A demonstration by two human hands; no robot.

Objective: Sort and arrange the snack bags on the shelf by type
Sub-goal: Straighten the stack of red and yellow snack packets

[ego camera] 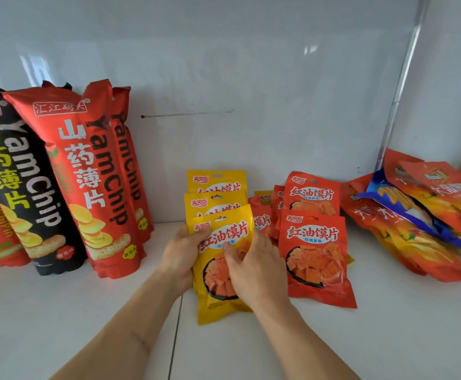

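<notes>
**Now: the front yellow bag is being seated in its row**

Here both hands are on the front yellow bag (224, 259). The left hand (181, 256) grips its left edge, thumb curled over the face near the top corner; the right hand (254, 272) lies across the printed front with fingers bent, pressing and holding it. The bag stands tilted back on the shelf (73, 311), its bottom edge toward the person.

By my reading, the step in hand is lining up the yellow type. Directly behind the held bag, two more yellow bags (215, 185) stand in file, so three yellow ones in that row; a fourth yellow top (264, 197) peeks out further back, to the right of the grip, among the red ones. Just right of the right hand stand the red bags (315, 256) of the same snack: two clearly in front, at least three more partly hidden behind.

Well left of the grip lean the tall yam chip bags (98, 182): three red, one black, with another partly cut off at the edge. Far right lies a heap of mixed bags (415, 223), count uncertain.

The next move probably calls for letting go without the bag toppling, then fetching the stray yellow one.
</notes>
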